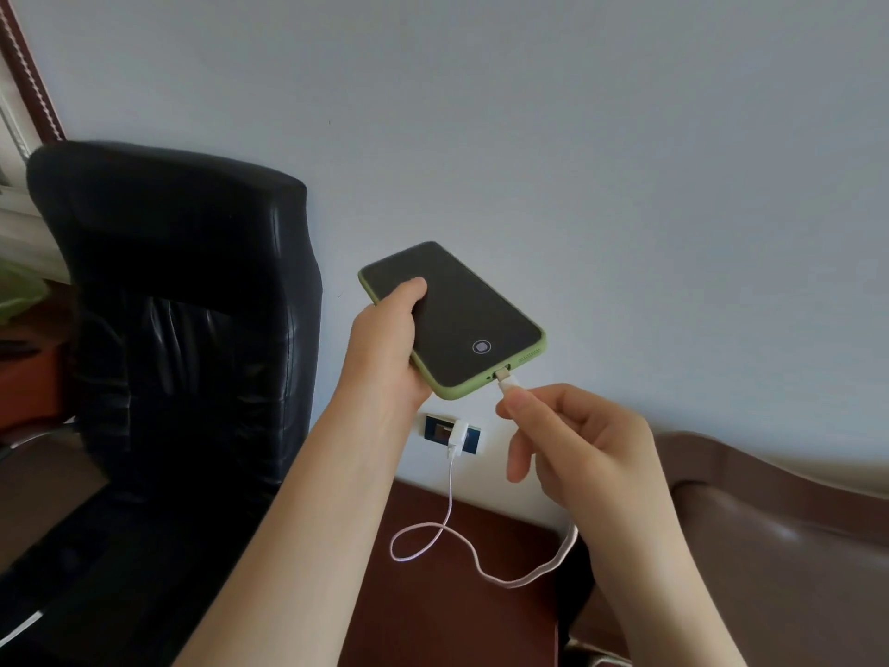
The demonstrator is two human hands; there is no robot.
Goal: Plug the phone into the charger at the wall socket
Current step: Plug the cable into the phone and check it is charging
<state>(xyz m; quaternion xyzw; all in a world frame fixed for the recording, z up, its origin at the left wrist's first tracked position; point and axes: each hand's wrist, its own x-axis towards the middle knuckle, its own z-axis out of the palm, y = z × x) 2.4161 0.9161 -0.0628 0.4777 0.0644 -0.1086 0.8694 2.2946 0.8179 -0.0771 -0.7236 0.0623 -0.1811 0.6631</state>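
A phone [462,310] in a light green case is held in front of the wall, screen dark and facing me. My left hand [385,349] grips its left edge, thumb on the glass. My right hand [577,440] pinches the white plug [507,383] of the charging cable between thumb and forefinger. The plug's metal tip is at the port in the phone's bottom edge. The pale cable [450,512] loops down and back up to a white charger [457,438] sitting in the wall socket [435,428].
A black leather office chair [183,329] stands at the left against the wall. A dark red-brown cabinet top [433,608] lies under the socket. A brown leather sofa arm [779,531] is at the right.
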